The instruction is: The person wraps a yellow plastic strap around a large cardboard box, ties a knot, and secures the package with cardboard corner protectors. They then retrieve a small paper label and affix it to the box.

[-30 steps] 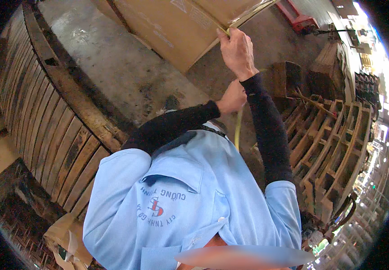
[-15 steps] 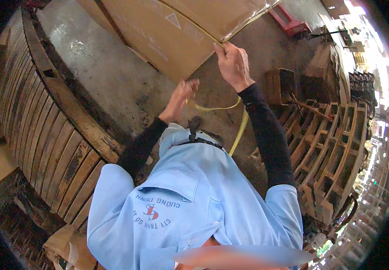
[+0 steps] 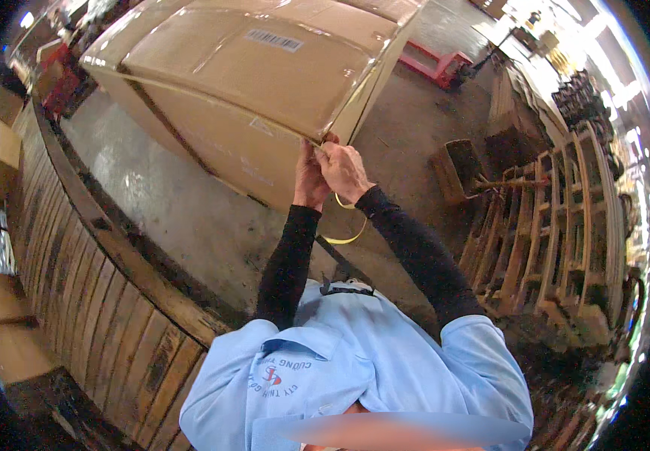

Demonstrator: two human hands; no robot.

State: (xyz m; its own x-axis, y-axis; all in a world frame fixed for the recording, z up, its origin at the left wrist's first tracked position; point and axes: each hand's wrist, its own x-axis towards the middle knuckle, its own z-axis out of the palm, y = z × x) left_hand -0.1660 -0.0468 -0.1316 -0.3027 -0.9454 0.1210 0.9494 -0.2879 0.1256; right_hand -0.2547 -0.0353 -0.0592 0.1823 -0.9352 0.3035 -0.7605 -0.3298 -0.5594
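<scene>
While both hands meet at the near corner of the large brown cardboard carton wrapped in clear film (image 3: 227,64), the narrow yellow flat strap (image 3: 349,240) hangs in a loose loop below them. Right hand (image 3: 345,173): fingers curled in, clamped on strap at the corner. Left hand (image 3: 310,177): right beside it, touching, fingers up against the carton edge; fingertips partly hidden, can't tell if they grip. Carton sits straight ahead, top centre of view, white rectangular label (image 3: 274,39) on its top face. Red metal pallet jack (image 3: 439,69) beyond it, right side. Slatted wooden pallets (image 3: 546,233) at right, long brown slatted wooden platform (image 3: 107,301) at left, grey concrete floor (image 3: 189,207) between platform and carton.
</scene>
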